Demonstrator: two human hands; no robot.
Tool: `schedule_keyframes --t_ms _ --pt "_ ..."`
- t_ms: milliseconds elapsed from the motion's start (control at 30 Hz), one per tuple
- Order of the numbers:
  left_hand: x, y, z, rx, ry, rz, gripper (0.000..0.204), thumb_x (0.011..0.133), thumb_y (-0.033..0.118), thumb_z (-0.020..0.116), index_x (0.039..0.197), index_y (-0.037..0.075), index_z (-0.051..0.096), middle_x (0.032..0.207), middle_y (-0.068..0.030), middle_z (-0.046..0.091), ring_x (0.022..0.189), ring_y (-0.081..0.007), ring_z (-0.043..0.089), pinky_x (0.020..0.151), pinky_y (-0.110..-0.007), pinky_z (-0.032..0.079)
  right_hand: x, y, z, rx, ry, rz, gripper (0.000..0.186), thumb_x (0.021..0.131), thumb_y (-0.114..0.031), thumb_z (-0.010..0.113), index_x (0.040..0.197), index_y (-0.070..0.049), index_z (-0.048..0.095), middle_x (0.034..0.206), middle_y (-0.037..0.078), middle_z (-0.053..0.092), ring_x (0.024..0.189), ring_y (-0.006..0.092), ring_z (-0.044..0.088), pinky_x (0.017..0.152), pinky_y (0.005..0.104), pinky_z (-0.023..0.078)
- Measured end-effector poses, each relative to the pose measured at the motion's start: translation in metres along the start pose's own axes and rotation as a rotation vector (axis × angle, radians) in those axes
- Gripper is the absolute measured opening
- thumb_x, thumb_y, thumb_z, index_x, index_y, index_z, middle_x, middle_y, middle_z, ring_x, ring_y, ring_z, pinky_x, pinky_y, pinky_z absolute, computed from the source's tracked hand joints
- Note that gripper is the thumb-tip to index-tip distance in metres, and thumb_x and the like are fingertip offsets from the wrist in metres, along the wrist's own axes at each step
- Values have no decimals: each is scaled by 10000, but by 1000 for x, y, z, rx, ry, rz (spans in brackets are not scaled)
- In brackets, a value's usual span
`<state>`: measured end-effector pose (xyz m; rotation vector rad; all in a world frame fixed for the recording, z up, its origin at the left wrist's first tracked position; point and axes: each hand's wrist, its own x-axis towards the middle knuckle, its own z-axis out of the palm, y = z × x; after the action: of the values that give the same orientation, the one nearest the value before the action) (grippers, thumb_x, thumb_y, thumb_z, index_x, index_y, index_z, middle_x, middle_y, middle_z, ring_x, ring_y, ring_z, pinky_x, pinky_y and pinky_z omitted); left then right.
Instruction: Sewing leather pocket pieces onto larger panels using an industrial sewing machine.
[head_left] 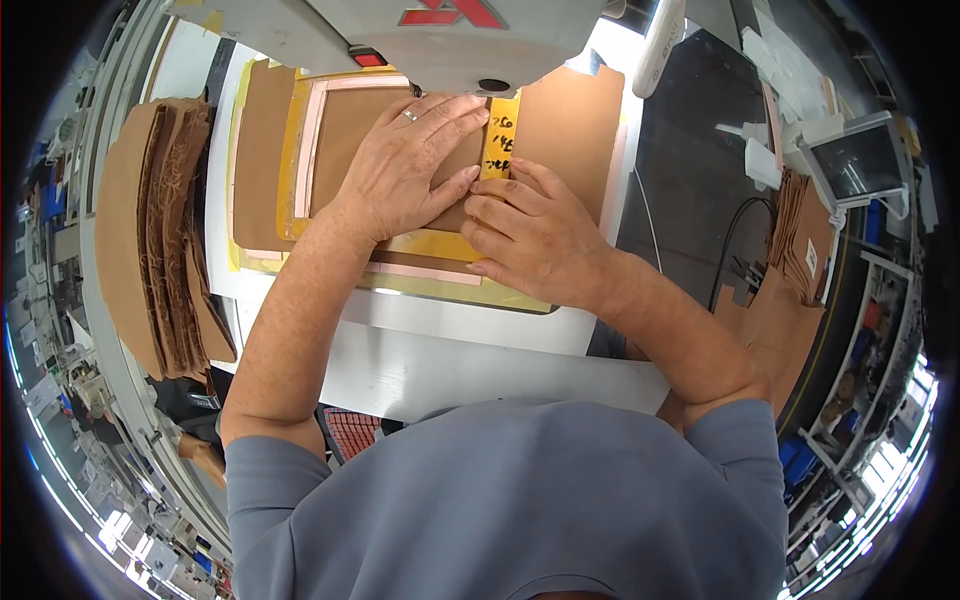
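Note:
Under the sewing machine head lies a yellow-edged frame template (430, 243) on a brown fabric panel (565, 130). A brown piece (345, 125) fills the frame's opening, and pale strips line its inner left side. My left hand (410, 155), with a ring on one finger, lies flat on the brown piece, fingers stretched toward the frame's right bar. My right hand (545, 230) rests on the right bar's lower corner, fingers bent and apart, touching the yellow edge (503, 130). Neither hand grips anything that shows. The needle area is partly hidden behind my left fingertips.
The grey sewing machine head (480, 45) hangs close above my hands. A stack of brown cut panels (165, 240) lies at the left. To the right are more brown panels (795, 235) and a screen (855, 165). The white table edge (480, 365) is nearest me.

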<state>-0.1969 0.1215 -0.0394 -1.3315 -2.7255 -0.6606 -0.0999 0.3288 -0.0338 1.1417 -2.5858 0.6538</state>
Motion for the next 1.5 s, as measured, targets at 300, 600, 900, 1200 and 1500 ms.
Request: schedule_keyframes --t_ms 300,600,900,1200,1500 --pt "-1 1 0 76 -5 18 504 952 316 644 1409 115 572 1503 -28 542 1385 -242 490 1171 -462 380 -1 2 2 0 13 -14 387 721 -354 840 977 -136 650 1126 26 597 1195 213 575 1106 487 435" --pt "-2 0 0 55 14 9 475 957 348 643 1377 133 592 1510 -21 547 1384 -244 503 1170 -473 376 -2 1 5 9 11 -3 380 740 -366 835 989 -140 659 1140 29 597 1211 226 570 1117 503 430" --pt "-2 0 -2 22 -22 -4 528 937 336 638 1423 138 575 1499 -44 555 1381 -266 509 1196 -497 326 -4 2 7 14 27 8 372 735 -360 841 981 -146 662 1158 23 601 1211 218 569 1117 498 432" --pt "-3 -1 0 70 -30 21 543 934 329 653 1438 142 570 1505 -37 545 1395 -249 502 1206 -494 304 -4 4 8 5 39 15 351 747 -348 833 975 -156 648 1158 15 593 1208 200 567 1124 490 429" --pt "6 1 -5 102 -50 -1 547 932 298 659 1451 149 568 1450 -50 575 1285 -271 558 1099 -462 364 -4 10 11 17 77 45 360 768 -337 821 1026 -146 657 1190 19 603 1207 221 568 1135 491 424"
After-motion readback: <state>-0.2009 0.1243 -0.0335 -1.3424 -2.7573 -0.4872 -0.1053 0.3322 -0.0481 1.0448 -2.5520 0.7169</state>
